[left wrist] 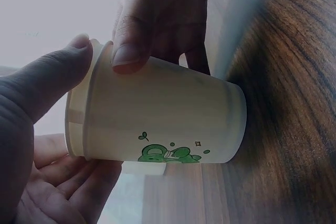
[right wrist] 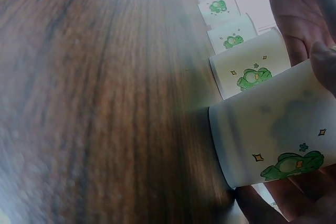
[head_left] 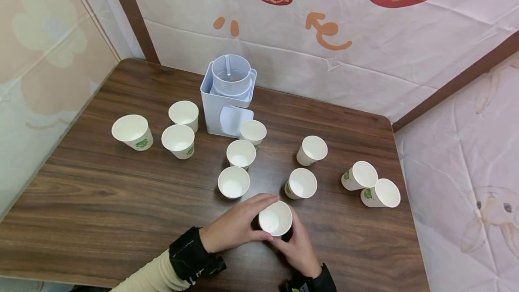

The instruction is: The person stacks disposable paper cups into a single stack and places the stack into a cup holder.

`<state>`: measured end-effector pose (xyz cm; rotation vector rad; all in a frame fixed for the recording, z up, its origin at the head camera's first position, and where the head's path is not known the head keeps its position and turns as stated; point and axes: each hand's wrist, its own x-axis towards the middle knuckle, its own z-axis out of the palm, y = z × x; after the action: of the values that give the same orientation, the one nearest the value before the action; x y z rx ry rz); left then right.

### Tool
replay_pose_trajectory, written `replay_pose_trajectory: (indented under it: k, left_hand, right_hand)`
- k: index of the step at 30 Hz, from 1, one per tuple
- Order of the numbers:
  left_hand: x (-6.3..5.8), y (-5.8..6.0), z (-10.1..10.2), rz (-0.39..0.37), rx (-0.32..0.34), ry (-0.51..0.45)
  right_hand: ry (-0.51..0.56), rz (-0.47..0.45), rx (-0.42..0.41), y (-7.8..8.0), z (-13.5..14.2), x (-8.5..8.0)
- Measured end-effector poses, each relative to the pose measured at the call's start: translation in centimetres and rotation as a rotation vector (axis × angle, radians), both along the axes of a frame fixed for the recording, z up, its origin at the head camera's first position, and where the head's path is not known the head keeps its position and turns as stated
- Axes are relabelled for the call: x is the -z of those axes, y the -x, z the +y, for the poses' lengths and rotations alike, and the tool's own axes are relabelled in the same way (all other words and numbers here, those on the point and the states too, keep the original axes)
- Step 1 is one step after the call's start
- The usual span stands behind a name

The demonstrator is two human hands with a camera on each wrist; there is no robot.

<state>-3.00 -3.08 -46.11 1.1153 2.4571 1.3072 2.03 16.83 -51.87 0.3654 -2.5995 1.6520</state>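
Two nested paper cups (head_left: pixel 275 219), white with a green frog print, stand near the front of the table, mouth up. In the left wrist view a second rim shows just above the outer cup (left wrist: pixel 157 108). My left hand (head_left: pixel 239 223) holds the cups by the upper rim from the left, thumb near and fingers on the far side. Around the outer cup's side from the right, my right hand (head_left: pixel 300 247) grips with its thumb below the rim. The cup base (right wrist: pixel 223 150) is right at the tabletop in the right wrist view.
Ahead, a row of paper cups (head_left: pixel 234 183) leads back to a pale blue box (head_left: pixel 220 114) with a clear cup-shaped container (head_left: pixel 231 75) on top. More cups stand at left (head_left: pixel 131 132), at centre right (head_left: pixel 301 184) and at far right (head_left: pixel 381 193) on the wooden table (head_left: pixel 121 220).
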Motion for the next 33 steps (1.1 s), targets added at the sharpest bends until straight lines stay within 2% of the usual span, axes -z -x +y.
replay_pose_trajectory:
  k: [6, 13, 17, 19, 26, 33]
  left_hand:
    - [-0.1, 0.1, -0.1, -0.024, 0.010, 0.031]
    - [-0.3, 0.0, -0.2, -0.054, 0.021, 0.046]
    - [-0.2, 0.0, -0.2, -0.051, 0.022, 0.046]
    - [-0.1, 0.0, -0.2, -0.045, 0.023, 0.042]
    - [-0.2, 0.0, -0.1, -0.029, 0.023, 0.037]
    - [-0.3, 0.0, -0.1, -0.021, 0.022, 0.026]
  right_hand:
    - [0.045, -0.011, -0.002, 0.2, -0.6, -1.0]
    - [0.019, -0.017, -0.005, 0.0, 0.0, 0.4]
    - [0.024, -0.022, -0.005, -0.1, 0.0, 0.5]
    - [0.025, -0.030, -0.001, -0.1, -0.1, 0.2]
    - [0.035, -0.017, 0.007, -0.2, -0.9, -2.9]
    - [0.042, -0.035, 0.012, -0.1, -1.0, -3.3]
